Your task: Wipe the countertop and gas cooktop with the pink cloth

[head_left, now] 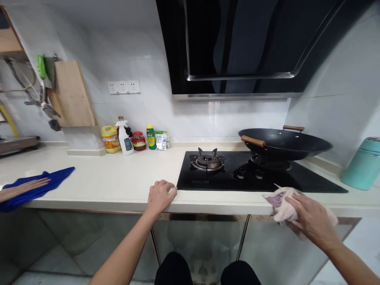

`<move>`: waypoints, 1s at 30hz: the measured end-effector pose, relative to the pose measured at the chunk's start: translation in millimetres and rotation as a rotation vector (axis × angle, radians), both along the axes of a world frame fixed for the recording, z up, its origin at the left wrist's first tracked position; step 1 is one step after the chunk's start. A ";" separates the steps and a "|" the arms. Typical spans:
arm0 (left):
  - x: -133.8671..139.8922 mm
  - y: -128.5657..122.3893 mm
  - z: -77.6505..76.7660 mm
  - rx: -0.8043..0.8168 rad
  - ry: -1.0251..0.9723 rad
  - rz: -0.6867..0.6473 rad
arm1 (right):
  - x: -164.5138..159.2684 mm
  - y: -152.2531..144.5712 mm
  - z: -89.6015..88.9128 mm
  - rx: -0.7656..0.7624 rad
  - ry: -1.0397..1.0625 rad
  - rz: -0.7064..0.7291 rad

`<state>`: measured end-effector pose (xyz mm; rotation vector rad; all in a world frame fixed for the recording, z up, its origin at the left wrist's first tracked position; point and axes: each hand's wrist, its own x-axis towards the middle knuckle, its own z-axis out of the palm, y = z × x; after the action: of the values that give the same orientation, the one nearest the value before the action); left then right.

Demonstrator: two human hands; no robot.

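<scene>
My right hand (313, 217) grips a crumpled pale pink cloth (285, 202) at the front edge of the counter. Part of the cloth lies on the white worktop just in front of the black gas hob (225, 184), and part hangs past the edge. My left hand (161, 196) rests on the counter's front edge, close to the hob's left front corner. Its fingers are curled in, the thumb points right, and nothing shows in it. A black wok (285, 144) with wooden handles sits on the right burner; the left burner (207, 161) is bare.
At far left another person's hand (32, 186) presses a blue cloth (61, 178) on the counter. Along the wall stand a yellow jug (111, 139), a white spray bottle (125, 138) and jars. A teal container (363, 166) stands right of the hob. The range hood (237, 51) hangs above.
</scene>
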<state>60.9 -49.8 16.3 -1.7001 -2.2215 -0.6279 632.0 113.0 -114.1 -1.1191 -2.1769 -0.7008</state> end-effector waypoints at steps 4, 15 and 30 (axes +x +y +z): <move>-0.8 3.9 -4.5 0.018 0.023 0.006 | 26.8 5.0 -3.2 -0.005 0.027 -0.056; 1.4 5.0 -4.3 -0.001 0.020 0.019 | -206.8 -68.6 77.2 -0.338 0.132 0.097; -0.1 1.7 -1.2 -0.010 0.044 0.043 | -410.3 -87.1 133.5 -0.398 0.201 0.224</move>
<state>60.8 -48.1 15.1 -1.6495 -2.2285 -0.5645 221.7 25.9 19.4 -1.0568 -2.2729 -0.0524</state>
